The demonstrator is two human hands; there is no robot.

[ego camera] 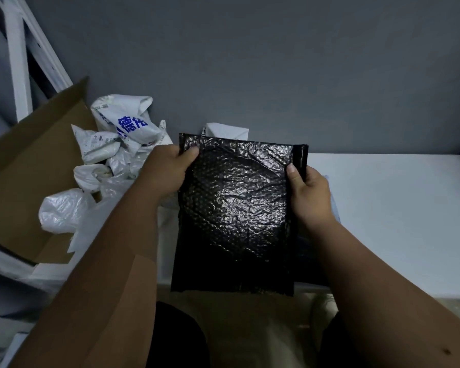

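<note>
— With left hand point(168, 168) at upper left corner and right hand point(310, 192) at right edge, pinching black bubble mailer point(237, 208): thumbs on front face, fingers curled behind. Held in the air close to the body, face towards the camera, across near edge of white table point(383, 208).

— Any weakness in that hold?

— Yes. Pinch at the top only, no support under the lower half. Glossy, crinkled film, so likely to slide out on any easing of a thumb and drop towards the lap.

— Contents?

— Cannot tell. Rounded bulge at the middle; possible bending or crushing if squeezed there.

— Further out?

— On the left, open cardboard box point(24, 168) heaped with crumpled white courier bags point(112, 144), loose enough to spill on a careless sweep of the left arm. Far behind the mailer, white parcel point(226, 131) against grey wall point(250, 62), mostly hidden; liable to be knocked if the mailer is pushed forward blind.
</note>
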